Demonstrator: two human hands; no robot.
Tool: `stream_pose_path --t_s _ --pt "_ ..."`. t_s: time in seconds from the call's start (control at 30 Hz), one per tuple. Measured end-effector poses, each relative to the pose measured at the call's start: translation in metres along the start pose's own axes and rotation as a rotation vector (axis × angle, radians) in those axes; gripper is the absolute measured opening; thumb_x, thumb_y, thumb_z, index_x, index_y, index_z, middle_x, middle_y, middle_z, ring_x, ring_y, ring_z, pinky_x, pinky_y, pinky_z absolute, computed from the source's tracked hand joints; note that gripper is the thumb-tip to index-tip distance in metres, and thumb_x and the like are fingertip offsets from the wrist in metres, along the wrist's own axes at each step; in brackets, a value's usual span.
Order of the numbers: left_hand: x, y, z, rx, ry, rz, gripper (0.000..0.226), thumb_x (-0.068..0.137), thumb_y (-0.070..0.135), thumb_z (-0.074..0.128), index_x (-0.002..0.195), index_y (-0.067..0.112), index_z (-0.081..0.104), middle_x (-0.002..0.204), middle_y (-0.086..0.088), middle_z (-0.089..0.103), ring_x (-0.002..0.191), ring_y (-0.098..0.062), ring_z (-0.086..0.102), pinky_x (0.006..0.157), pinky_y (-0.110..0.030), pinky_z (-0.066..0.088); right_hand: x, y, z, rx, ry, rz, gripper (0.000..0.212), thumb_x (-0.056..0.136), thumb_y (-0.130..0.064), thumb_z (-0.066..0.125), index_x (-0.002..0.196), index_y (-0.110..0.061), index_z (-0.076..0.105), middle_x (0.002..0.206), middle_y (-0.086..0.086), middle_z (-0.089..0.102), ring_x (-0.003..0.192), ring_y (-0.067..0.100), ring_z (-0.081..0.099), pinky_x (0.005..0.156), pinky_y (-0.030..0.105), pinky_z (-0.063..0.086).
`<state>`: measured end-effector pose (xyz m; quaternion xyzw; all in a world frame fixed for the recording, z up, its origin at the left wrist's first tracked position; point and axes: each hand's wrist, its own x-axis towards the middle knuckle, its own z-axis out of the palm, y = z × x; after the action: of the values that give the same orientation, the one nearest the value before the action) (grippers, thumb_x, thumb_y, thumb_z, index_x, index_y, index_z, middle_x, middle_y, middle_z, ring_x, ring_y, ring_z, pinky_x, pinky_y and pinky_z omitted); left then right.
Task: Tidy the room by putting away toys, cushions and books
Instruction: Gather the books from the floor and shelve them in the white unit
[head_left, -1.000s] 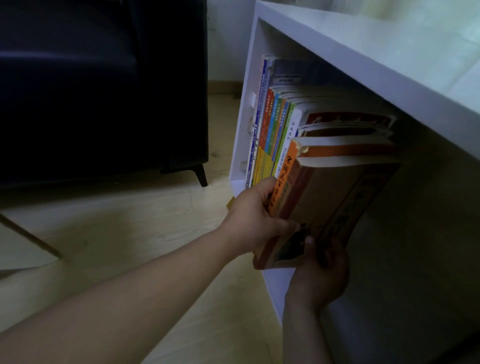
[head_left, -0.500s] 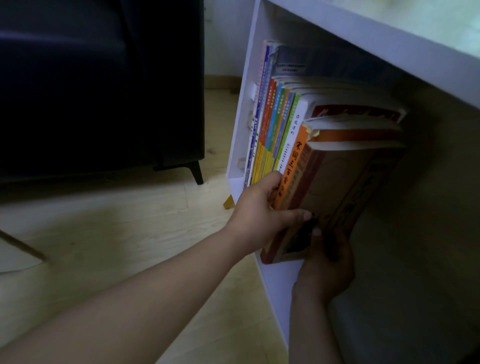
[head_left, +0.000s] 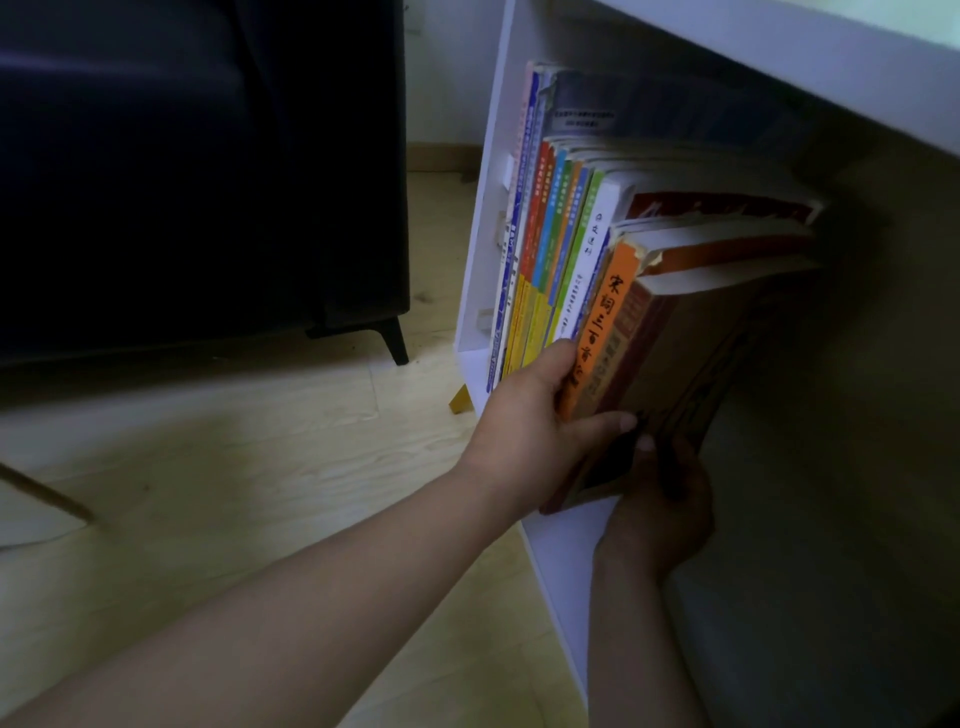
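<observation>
A row of upright books (head_left: 558, 244) with coloured spines leans inside a low white shelf (head_left: 485, 223). At the row's right end stand an orange-spined book (head_left: 605, 322) and a brown book (head_left: 685, 353), both tilted. My left hand (head_left: 535, 431) wraps the spines of these two, thumb across the brown book's lower edge. My right hand (head_left: 660, 499) grips the brown book's bottom corner from below. The far ends of the books are lost in the shelf's shadow.
A dark sofa (head_left: 197, 166) on short black legs stands to the left on the pale wooden floor (head_left: 234, 467). A small yellow object (head_left: 461, 400) lies at the shelf's foot. The shelf's interior to the right is dark.
Both hands have pushed the orange and brown books deeper into the shelf and more upright against the row. The view has moved closer to the shelf.
</observation>
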<state>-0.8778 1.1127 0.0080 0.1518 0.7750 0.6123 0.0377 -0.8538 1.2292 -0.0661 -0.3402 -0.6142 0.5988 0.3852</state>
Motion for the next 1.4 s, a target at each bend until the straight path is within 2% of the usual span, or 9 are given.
stream_pose_path --t_s 0.07,0.23,0.4,0.47,0.6,0.73,0.87,1.07,1.4 --pt "0.001 0.002 -0.002 0.051 -0.013 0.021 0.044 0.077 0.032 0.077 0.113 0.019 0.055 0.111 0.002 0.063 0.103 -0.014 0.058 0.089 -0.038 0.053 0.003 0.001 0.003 0.015 -0.004 0.011 0.037 0.087 -0.008 0.067 0.123 -0.002 0.061 0.125 0.011 0.061 0.109 0.015 0.056 0.092 0.028 0.045" --pt "0.002 0.005 -0.003 0.182 -0.064 0.059 0.045 0.081 0.036 0.072 0.116 0.014 0.053 0.111 -0.005 0.063 0.102 -0.022 0.059 0.086 -0.038 0.053 0.009 0.001 0.007 0.006 0.014 -0.052 0.034 0.087 -0.004 0.065 0.121 0.000 0.061 0.125 0.014 0.060 0.108 0.015 0.054 0.076 -0.001 0.039" --pt "0.004 0.009 -0.004 0.306 -0.053 0.069 0.047 0.083 0.043 0.069 0.115 0.013 0.054 0.110 -0.009 0.065 0.102 -0.028 0.061 0.083 -0.040 0.053 0.012 0.003 0.007 0.011 0.010 -0.064 0.037 0.089 -0.003 0.064 0.125 0.003 0.058 0.131 0.017 0.057 0.109 0.012 0.050 0.072 -0.008 0.033" --pt "0.007 0.010 -0.008 0.449 -0.042 0.070 0.047 0.081 0.051 0.067 0.110 0.016 0.058 0.104 -0.007 0.067 0.097 -0.027 0.062 0.079 -0.038 0.054 0.012 0.004 0.008 0.007 0.022 -0.068 0.036 0.088 -0.004 0.065 0.123 0.002 0.060 0.130 0.016 0.058 0.113 0.015 0.053 0.075 -0.006 0.034" --pt "0.015 0.011 -0.020 0.587 -0.023 -0.031 0.053 0.075 0.065 0.064 0.089 0.014 0.068 0.088 -0.005 0.069 0.084 -0.020 0.065 0.070 -0.039 0.056 0.010 0.005 0.012 0.053 0.038 -0.035 0.035 0.085 -0.004 0.068 0.119 0.002 0.062 0.129 0.016 0.059 0.110 0.017 0.056 0.086 0.012 0.048" --pt "0.019 0.012 -0.021 0.616 -0.037 -0.042 0.057 0.075 0.066 0.064 0.088 0.011 0.070 0.086 -0.007 0.070 0.082 -0.021 0.065 0.070 -0.040 0.056 0.010 0.005 0.013 0.077 0.019 -0.020 0.036 0.087 -0.004 0.066 0.122 0.001 0.060 0.131 0.012 0.057 0.113 0.020 0.056 0.079 0.004 0.046" --pt "0.016 0.007 -0.019 0.553 -0.040 -0.065 0.054 0.076 0.063 0.065 0.092 0.012 0.068 0.087 -0.005 0.069 0.082 -0.019 0.064 0.072 -0.040 0.055 0.005 0.006 0.014 0.071 -0.002 0.015 0.037 0.088 -0.005 0.065 0.125 -0.002 0.059 0.137 0.011 0.054 0.121 0.020 0.054 0.099 0.029 0.047" --pt "0.010 0.006 -0.024 0.479 -0.048 -0.125 0.062 0.073 0.060 0.070 0.115 0.016 0.064 0.108 0.001 0.066 0.097 -0.014 0.063 0.083 -0.036 0.055 -0.014 0.002 0.006 0.144 -0.009 0.072 0.039 0.090 -0.006 0.063 0.129 -0.004 0.058 0.123 -0.001 0.058 0.107 0.005 0.056 0.084 0.012 0.047" --pt "-0.017 0.012 -0.046 0.475 -0.035 -0.242 0.042 0.082 0.042 0.070 0.112 0.013 0.067 0.106 0.002 0.068 0.093 -0.012 0.064 0.082 -0.027 0.052 -0.052 -0.032 -0.015 0.106 -0.128 0.106 0.038 0.090 -0.008 0.063 0.128 -0.012 0.060 0.126 -0.003 0.059 0.108 0.004 0.057 0.076 0.000 0.043"
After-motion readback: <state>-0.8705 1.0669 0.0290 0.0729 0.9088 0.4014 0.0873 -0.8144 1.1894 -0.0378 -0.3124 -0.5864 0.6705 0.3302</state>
